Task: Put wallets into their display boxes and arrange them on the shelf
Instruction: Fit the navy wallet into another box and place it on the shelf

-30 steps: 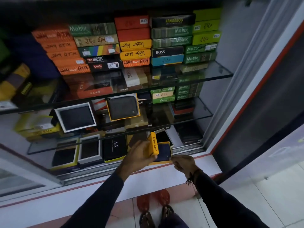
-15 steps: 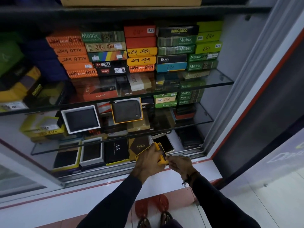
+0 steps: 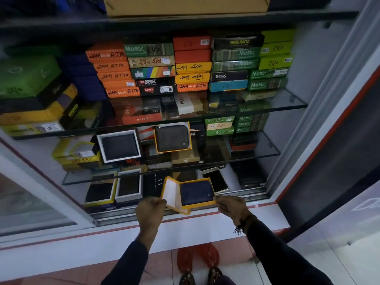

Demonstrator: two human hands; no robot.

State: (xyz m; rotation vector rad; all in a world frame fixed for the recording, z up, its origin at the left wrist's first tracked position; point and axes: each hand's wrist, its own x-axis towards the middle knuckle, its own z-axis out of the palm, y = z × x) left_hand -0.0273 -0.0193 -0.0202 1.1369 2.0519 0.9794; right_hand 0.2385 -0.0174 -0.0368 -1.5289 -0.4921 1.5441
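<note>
A dark blue wallet (image 3: 196, 192) lies in an orange-yellow display box tray (image 3: 202, 205), held in front of the bottom shelf. My right hand (image 3: 232, 206) pinches the tray's right corner. My left hand (image 3: 150, 210) holds the box's lid (image 3: 171, 194), white inside, tilted up beside and partly under the tray's left edge. Other boxed wallets stand on the shelves: a grey zip wallet (image 3: 172, 138) in an orange box and a dark wallet in a white box (image 3: 119, 146) on the middle glass shelf.
Stacks of closed wallet boxes (image 3: 191, 64) fill the top glass shelf. Open boxes (image 3: 115, 189) stand at the bottom left, and a white-framed one (image 3: 216, 179) at the right. The sliding-door track (image 3: 205, 208) and white sill (image 3: 102, 241) lie below my hands. A door frame (image 3: 320, 112) rises on the right.
The lid was upright against the tray, then both hands closed together on the box. Now the hands are apart, the lid sits open at the left and the wallet shows in the tray.
</note>
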